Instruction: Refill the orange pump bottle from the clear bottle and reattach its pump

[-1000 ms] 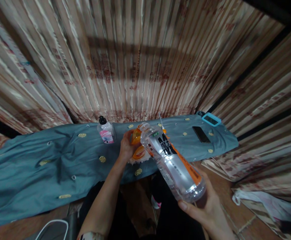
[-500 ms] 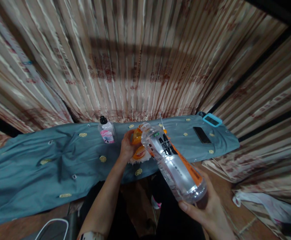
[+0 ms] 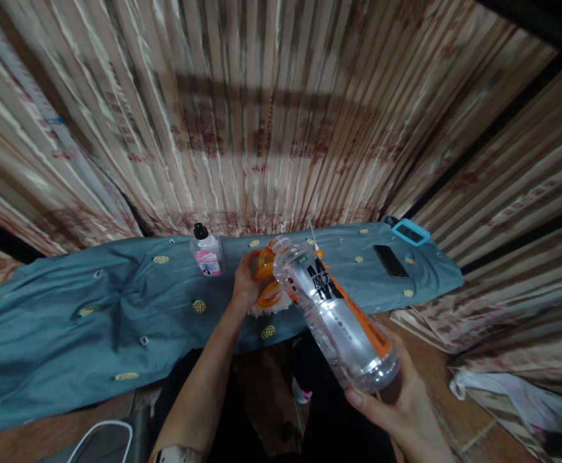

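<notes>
Both hands forward, right hand (image 3: 401,402) tilting bottle (image 3: 334,312)

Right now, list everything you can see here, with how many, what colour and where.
large bottle: one, clear with orange and black label, tilted, neck toward the orange item, base in the right hand
orange item: one, orange, on the cloth, in the left hand; what it is I cannot tell
small bottle: one, clear with pink label and black cap, upright on the cloth
phone: one, black, flat on the cloth, right end
blue-framed device: one, far right corner
cloth: one, blue-grey with gold motifs, spread across
curtain: striped beige and red, behind
left hand: fingers around the orange item
right hand: gripping the large bottle
</notes>
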{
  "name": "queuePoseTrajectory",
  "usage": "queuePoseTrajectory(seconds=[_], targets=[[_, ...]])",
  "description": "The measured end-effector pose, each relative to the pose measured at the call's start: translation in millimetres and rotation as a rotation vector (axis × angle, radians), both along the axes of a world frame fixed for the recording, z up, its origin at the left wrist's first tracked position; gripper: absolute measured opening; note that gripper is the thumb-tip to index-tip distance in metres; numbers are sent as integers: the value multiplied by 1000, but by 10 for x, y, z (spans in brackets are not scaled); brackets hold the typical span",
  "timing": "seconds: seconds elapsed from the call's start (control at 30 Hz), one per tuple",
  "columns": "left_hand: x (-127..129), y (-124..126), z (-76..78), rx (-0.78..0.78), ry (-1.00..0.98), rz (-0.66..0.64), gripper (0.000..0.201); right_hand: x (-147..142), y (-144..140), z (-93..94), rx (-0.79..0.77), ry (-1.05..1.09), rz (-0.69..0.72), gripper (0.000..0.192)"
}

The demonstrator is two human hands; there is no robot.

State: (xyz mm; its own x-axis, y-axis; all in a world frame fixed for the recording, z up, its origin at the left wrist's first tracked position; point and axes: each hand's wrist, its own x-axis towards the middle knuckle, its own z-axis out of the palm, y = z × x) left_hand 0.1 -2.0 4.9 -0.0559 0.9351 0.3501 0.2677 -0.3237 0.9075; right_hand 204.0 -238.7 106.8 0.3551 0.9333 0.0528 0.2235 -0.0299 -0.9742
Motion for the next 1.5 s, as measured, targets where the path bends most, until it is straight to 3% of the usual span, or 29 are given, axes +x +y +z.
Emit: queuePoseTrajectory(seconds=[0.33,0.67,1.5], targets=[[8,1,-10,2,-4,3,57,95,5,-157,60,-9,30,90],[-1,1,-7,-7,6,15,59,-30,6,-14,18,23,-22,94],[-22,-5,13,3,8,-15,56,105,11,-202,31,-57,43,94]])
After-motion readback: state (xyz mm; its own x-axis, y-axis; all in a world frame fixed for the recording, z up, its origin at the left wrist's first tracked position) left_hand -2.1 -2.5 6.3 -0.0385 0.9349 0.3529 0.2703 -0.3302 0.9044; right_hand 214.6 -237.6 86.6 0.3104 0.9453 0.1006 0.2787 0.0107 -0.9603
